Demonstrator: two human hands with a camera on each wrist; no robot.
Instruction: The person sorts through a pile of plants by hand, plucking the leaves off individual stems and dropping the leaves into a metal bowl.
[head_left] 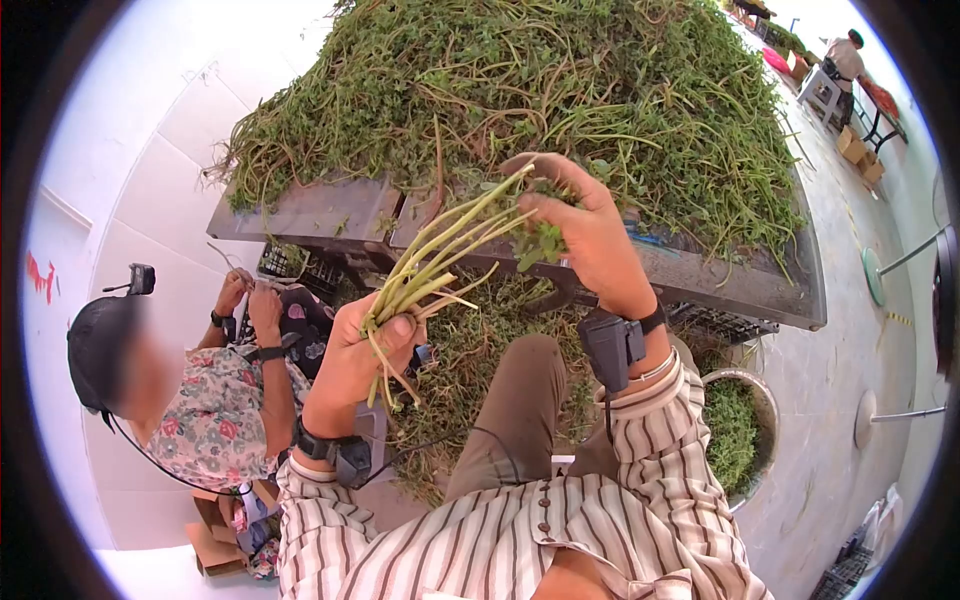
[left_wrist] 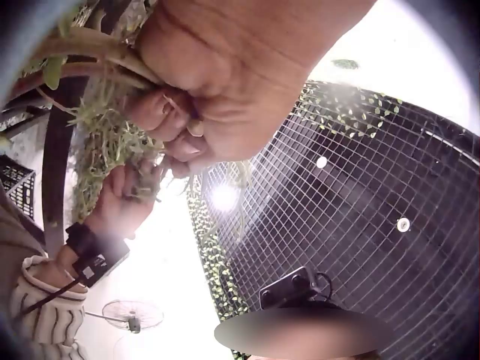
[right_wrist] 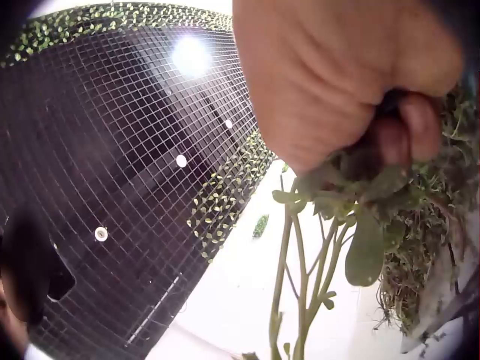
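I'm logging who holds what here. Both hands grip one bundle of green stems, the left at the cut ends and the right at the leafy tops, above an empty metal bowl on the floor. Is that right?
Not quite: the metal bowl is not empty; the head view shows greens in it. The rest stands: the left hand grips the cut ends of the bundle of green stems, and the right hand the leafy tops.

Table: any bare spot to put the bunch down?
Only the table's near-left edge strip shows bare, bordered by the greens pile. The rest is heaped. The pale floor to the right is open. Below the hands, greens and a full bowl crowd the space.
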